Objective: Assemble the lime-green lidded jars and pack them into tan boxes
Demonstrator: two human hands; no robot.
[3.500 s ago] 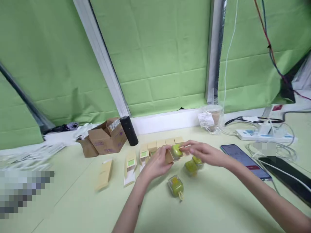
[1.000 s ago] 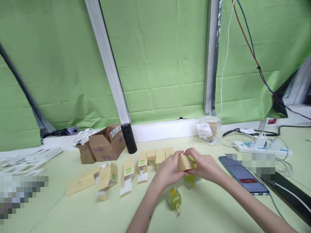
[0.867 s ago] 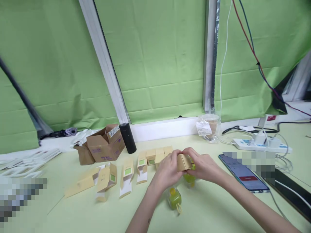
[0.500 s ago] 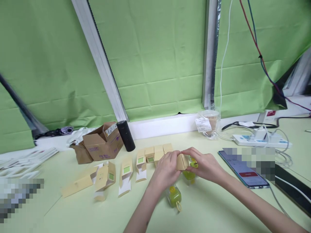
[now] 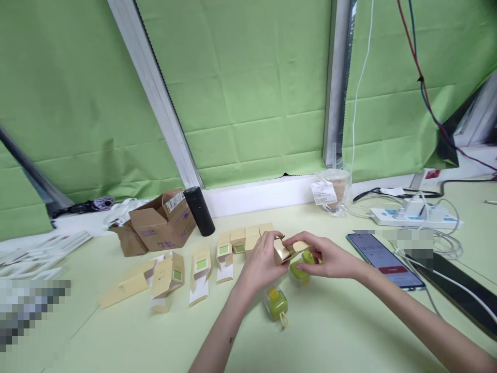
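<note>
The left hand (image 5: 259,263) is pinching a little cardboard box (image 5: 282,253).
The right hand (image 5: 330,258), half open, is touching its flap (image 5: 298,247).

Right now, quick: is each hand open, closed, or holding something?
Left hand: closed, holding the box.
Right hand: fingers bent at the box's flap; whether they grip anything can't be told.

The held carton (image 5: 282,252) is tan; an open carton (image 5: 201,265), also tan, shows a bright green square and a white flap. The looped item (image 5: 278,309) is olive green with a yellow patch. The counter (image 5: 318,334) is pale yellow-green, the large box (image 5: 165,228) brown with purple print, the cylinder (image 5: 199,211) black.
</note>
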